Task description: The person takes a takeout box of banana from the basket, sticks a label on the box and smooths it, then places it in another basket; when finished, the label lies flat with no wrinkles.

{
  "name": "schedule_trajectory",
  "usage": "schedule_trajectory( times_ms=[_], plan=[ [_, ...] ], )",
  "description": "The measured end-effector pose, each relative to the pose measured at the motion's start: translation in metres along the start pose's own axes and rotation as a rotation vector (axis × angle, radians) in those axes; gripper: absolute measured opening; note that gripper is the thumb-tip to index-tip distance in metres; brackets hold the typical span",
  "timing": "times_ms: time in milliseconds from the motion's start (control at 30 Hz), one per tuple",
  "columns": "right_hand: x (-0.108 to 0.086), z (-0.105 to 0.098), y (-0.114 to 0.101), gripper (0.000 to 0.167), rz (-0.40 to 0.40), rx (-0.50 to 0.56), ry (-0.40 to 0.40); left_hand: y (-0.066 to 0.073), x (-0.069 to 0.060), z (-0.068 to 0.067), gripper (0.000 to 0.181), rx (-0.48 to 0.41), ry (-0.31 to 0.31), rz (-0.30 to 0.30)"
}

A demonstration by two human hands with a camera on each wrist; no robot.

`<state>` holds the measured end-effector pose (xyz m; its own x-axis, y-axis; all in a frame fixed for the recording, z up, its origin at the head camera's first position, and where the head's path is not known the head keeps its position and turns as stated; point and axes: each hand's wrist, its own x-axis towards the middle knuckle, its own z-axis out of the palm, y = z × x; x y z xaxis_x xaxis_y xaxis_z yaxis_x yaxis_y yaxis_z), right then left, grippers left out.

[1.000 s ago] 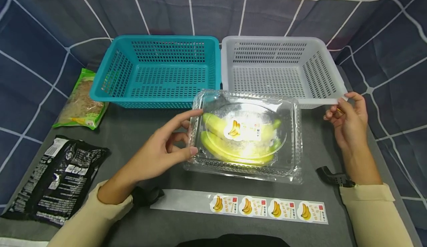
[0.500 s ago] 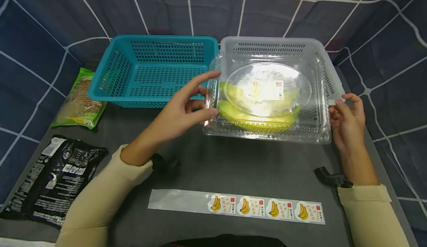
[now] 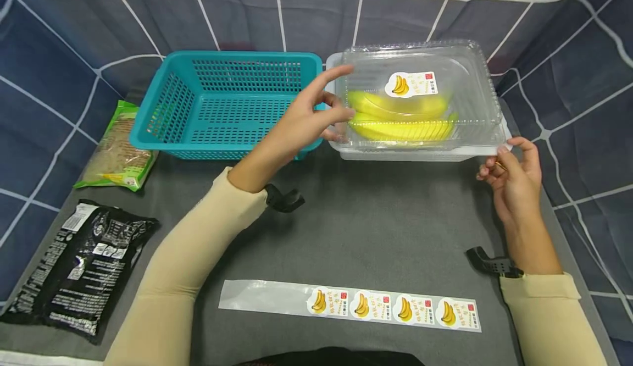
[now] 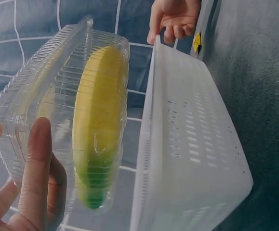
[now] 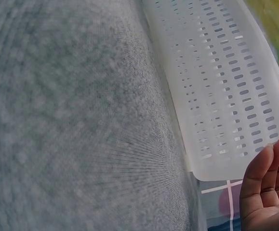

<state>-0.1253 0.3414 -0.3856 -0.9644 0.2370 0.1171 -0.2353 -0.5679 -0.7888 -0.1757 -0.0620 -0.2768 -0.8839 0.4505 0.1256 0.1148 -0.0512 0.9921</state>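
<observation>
My left hand (image 3: 311,113) grips the left edge of a clear plastic clamshell box (image 3: 475,96). Yellow bananas (image 3: 395,127) lie inside, and a banana-printed label (image 3: 411,84) is on the lid. The box is held over the white basket (image 3: 415,156), covering most of its opening in the head view; the left wrist view shows a gap between box and basket rim. At the basket's front right corner, my right hand (image 3: 516,182) pinches the rim between thumb and index finger. Its other fingers (image 5: 269,178) are curled beside the basket in the right wrist view.
A teal basket (image 3: 247,154) stands left of the white one. A green-edged snack packet (image 3: 121,149) and a black printed bag (image 3: 81,267) lie at the left. A strip of banana stickers (image 3: 351,305) lies near the front. A gridded curtain (image 3: 237,14) hangs behind.
My left hand has carried the banana box away from me and to the right, from over the table to above the white basket. My right hand stays at the basket corner.
</observation>
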Motion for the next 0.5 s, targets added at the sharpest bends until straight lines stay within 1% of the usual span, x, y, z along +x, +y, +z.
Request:
schedule_trajectory(
  times_ms=[133, 267, 367, 500],
  plan=[
    [0.000, -0.002, 0.000, 0.025, 0.009, -0.008, 0.006, -0.007, 0.019, 0.007, 0.065, -0.075, 0.014, 0.000],
    [-0.001, -0.002, 0.001, 0.025, 0.008, -0.013, 0.007, -0.012, 0.034, 0.014, 0.064, -0.110, 0.054, -0.012],
    [-0.001, -0.002, 0.001, 0.024, 0.009, -0.008, 0.010, -0.015, 0.044, 0.020, 0.065, -0.094, 0.084, -0.049],
    [0.000, -0.001, 0.000, 0.025, 0.004, -0.015, 0.009, -0.019, 0.055, 0.026, 0.066, -0.033, 0.099, -0.102]
  ],
)
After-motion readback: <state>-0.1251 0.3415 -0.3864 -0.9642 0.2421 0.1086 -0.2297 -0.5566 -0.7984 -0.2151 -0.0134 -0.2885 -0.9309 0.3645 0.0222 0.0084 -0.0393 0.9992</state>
